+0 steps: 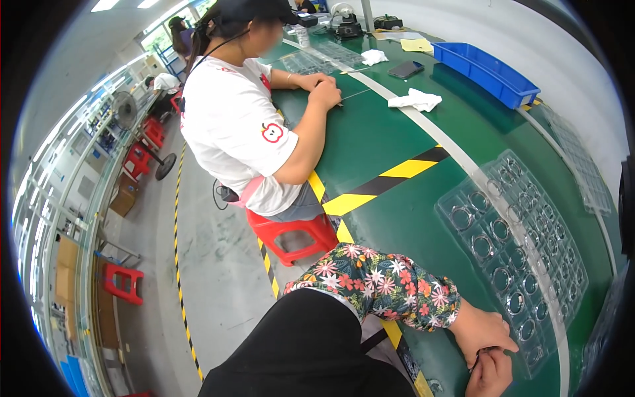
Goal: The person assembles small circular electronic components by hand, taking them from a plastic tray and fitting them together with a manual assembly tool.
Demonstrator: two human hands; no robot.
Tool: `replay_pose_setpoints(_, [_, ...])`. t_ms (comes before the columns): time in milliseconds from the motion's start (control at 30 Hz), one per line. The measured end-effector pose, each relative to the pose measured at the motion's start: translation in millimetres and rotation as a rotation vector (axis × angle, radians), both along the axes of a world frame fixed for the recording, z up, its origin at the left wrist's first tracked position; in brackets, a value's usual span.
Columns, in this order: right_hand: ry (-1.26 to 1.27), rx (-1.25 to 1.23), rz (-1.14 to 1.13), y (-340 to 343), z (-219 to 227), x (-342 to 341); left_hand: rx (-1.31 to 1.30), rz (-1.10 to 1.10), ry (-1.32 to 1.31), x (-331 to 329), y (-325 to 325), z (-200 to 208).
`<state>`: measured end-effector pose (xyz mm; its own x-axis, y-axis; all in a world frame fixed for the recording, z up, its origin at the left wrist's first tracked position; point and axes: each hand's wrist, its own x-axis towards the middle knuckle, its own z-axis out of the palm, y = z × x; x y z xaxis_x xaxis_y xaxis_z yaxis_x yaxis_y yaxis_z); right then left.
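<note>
My left hand (pixel 481 329), in a flowered sleeve (pixel 397 291), is at the near right edge of the green table. Its fingers are pinched together against my right hand (pixel 491 375), which is also closed. Between the fingertips of both shows a small dark thing (pixel 488 349), mostly covered and too small to name. Just beyond my hands lies a clear plastic tray (pixel 456 200) with many round pockets. Metallic-looking rings (pixel 491 246) sit in the pockets. The tray's near corner is close to my left fingers.
A co-worker (pixel 238 119) sits on a red stool (pixel 291 231) further along the green table (pixel 397 205). Beyond are a blue bin (pixel 486 73), a phone (pixel 405 69), white cloths (pixel 417 100) and another clear tray (pixel 575 152). Yellow-black tape (pixel 387 180) crosses the table.
</note>
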<state>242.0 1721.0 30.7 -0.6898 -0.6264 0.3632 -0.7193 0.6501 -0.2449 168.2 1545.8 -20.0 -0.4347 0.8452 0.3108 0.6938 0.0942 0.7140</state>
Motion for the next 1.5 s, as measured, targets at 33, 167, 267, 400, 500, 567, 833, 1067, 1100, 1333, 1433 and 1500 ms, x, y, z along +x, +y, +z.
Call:
replay_pose_setpoints(33, [0.029,0.025,0.008,-0.6,1.0,1.1,0.008,-0.004,-0.014,-0.3,-0.1,0.1])
replay_pose_setpoints(167, [0.092,0.072,0.031,0.9,-0.5,0.1,-0.003,-0.001,-0.019,-3.7,0.4,-0.2])
replay_pose_setpoints(267, [0.128,0.127,0.060,0.9,0.2,-0.7,0.012,-0.022,-0.037,-6.8,0.9,-0.4])
replay_pose_setpoints(400, [0.146,0.151,0.035,-0.5,0.7,-0.3,0.024,-0.024,-0.041,-7.7,0.6,-1.9])
replay_pose_setpoints(500, [0.143,0.131,0.024,-1.4,0.3,1.7,0.012,-0.031,-0.039,-4.4,-1.4,1.4])
replay_pose_setpoints(567, [0.144,0.111,0.026,-2.0,0.6,3.1,0.000,-0.032,-0.028,0.1,-2.5,2.8])
replay_pose_setpoints(833, [0.020,-0.165,-0.088,7.9,-16.5,1.1,0.177,-0.046,0.072,-4.3,4.8,8.7])
replay_pose_setpoints(1067, [-0.163,-0.285,-0.044,-11.5,-15.1,-11.7,-0.122,0.020,-0.071,4.9,-35.7,28.7])
replay_pose_setpoints(1100, [-0.156,-0.263,-0.092,-4.6,-13.1,-9.8,-0.168,0.005,-0.114,2.4,-31.5,31.9])
replay_pose_setpoints(1333, [-0.240,-0.308,-0.078,9.2,-12.5,-4.7,-0.138,0.033,-0.026,7.6,-16.3,24.6])
replay_pose_setpoints(1433, [-0.300,-0.306,-0.035,13.7,-9.1,-9.3,-0.149,0.051,-0.046,6.8,-15.6,23.6])
replay_pose_setpoints(1500, [-0.335,-0.312,-0.002,17.2,-7.7,-15.1,-0.148,0.055,-0.012,3.8,-16.2,26.4])
